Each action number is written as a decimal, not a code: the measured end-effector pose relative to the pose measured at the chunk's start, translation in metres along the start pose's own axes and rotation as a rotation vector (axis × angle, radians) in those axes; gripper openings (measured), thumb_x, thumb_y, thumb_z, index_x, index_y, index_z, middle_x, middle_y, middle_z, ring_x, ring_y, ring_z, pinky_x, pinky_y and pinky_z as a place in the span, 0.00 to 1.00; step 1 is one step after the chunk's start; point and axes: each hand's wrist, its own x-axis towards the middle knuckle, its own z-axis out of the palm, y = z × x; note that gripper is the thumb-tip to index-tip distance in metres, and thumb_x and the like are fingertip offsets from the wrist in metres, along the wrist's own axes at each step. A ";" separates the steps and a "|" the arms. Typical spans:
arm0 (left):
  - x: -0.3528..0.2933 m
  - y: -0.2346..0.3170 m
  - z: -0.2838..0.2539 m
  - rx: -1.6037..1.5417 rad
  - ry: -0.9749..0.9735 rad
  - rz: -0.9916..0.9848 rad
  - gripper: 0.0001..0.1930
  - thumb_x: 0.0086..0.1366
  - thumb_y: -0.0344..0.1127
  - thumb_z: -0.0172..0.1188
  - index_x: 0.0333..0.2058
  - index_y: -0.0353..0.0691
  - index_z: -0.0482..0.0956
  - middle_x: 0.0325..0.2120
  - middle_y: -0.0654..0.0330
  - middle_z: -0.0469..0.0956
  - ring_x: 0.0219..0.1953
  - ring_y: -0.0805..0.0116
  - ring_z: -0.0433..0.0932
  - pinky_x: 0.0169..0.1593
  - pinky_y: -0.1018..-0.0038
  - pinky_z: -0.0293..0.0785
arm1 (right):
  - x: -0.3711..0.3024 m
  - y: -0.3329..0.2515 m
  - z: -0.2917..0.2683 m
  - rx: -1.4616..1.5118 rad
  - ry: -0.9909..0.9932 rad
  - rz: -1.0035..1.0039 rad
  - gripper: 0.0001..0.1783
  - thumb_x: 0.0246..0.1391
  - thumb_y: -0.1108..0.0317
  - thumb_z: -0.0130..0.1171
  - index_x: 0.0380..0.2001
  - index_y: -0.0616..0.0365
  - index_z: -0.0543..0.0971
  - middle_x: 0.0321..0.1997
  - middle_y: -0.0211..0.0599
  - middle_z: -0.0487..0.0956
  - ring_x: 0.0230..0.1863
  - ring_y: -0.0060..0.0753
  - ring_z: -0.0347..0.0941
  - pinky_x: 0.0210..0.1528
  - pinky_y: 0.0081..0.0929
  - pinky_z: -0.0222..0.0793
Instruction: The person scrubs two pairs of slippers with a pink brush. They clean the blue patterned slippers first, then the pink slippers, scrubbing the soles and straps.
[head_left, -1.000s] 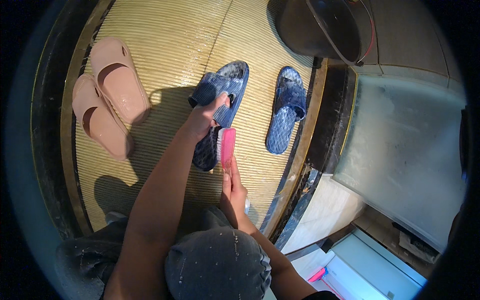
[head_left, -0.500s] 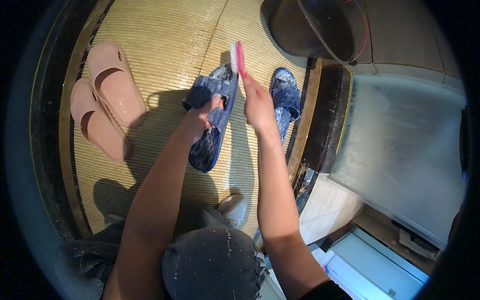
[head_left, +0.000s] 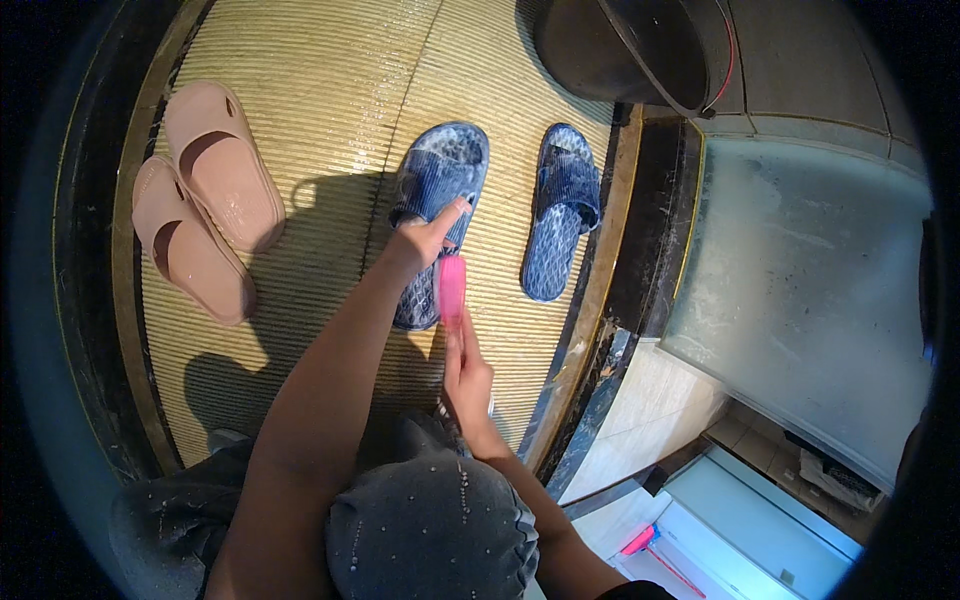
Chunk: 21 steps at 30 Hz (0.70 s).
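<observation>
My left hand (head_left: 428, 238) grips a blue patterned slipper (head_left: 458, 150) by its strap, with the toe pointing away from me. White suds streak its toe and sole. In my right hand (head_left: 468, 385) is a pink brush (head_left: 452, 288), held by the handle with its back facing up. The brush head lies over the right edge of the slipper's heel half; its bristles are hidden beneath it. To the right, a second blue slipper (head_left: 552, 250), also whitened at the toe, rests on the ribbed floor.
A pair of pink slippers (head_left: 228, 180) stands at the left on the yellowish ribbed floor (head_left: 300, 60). A dark bucket (head_left: 600, 60) with a red-gripped handle is at the far right. Beyond a dark raised edge (head_left: 650, 230) is a frosted panel (head_left: 790, 270).
My right hand has pulled the brush back from the slipper's toe to its heel half. The held slipper has shifted slightly right and now shows more of its top face.
</observation>
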 end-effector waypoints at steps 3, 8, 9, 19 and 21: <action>0.034 -0.071 -0.024 0.451 0.207 0.714 0.23 0.68 0.40 0.51 0.62 0.53 0.64 0.38 0.51 0.81 0.29 0.60 0.82 0.35 0.69 0.75 | 0.036 -0.019 0.001 -0.031 0.085 -0.172 0.25 0.62 0.65 0.53 0.62 0.53 0.68 0.17 0.45 0.75 0.14 0.37 0.72 0.20 0.32 0.66; 0.013 -0.025 -0.023 0.917 0.321 0.384 0.26 0.68 0.35 0.47 0.63 0.53 0.55 0.35 0.48 0.80 0.34 0.50 0.81 0.40 0.61 0.74 | 0.057 -0.017 -0.010 -0.131 0.081 -0.290 0.24 0.60 0.65 0.54 0.60 0.51 0.71 0.18 0.45 0.76 0.16 0.43 0.73 0.20 0.37 0.68; 0.011 -0.019 -0.028 0.913 0.298 0.327 0.23 0.68 0.38 0.47 0.61 0.50 0.60 0.35 0.48 0.80 0.34 0.50 0.81 0.41 0.62 0.74 | 0.053 -0.018 -0.011 -0.133 0.064 -0.315 0.24 0.60 0.64 0.54 0.60 0.50 0.71 0.18 0.45 0.76 0.17 0.44 0.74 0.21 0.38 0.68; 0.003 0.000 -0.021 0.881 0.251 0.111 0.32 0.61 0.60 0.51 0.31 0.28 0.80 0.28 0.47 0.81 0.38 0.55 0.81 0.43 0.68 0.75 | -0.023 0.016 -0.023 -0.212 -0.120 -0.276 0.24 0.58 0.69 0.56 0.58 0.48 0.73 0.30 0.49 0.80 0.25 0.44 0.79 0.27 0.36 0.73; -0.025 0.028 0.005 0.924 0.268 0.062 0.30 0.62 0.57 0.52 0.35 0.28 0.80 0.31 0.44 0.81 0.39 0.53 0.81 0.45 0.66 0.75 | -0.004 0.005 -0.013 -0.307 -0.104 -0.252 0.24 0.56 0.69 0.58 0.58 0.48 0.73 0.28 0.49 0.81 0.25 0.44 0.79 0.24 0.36 0.72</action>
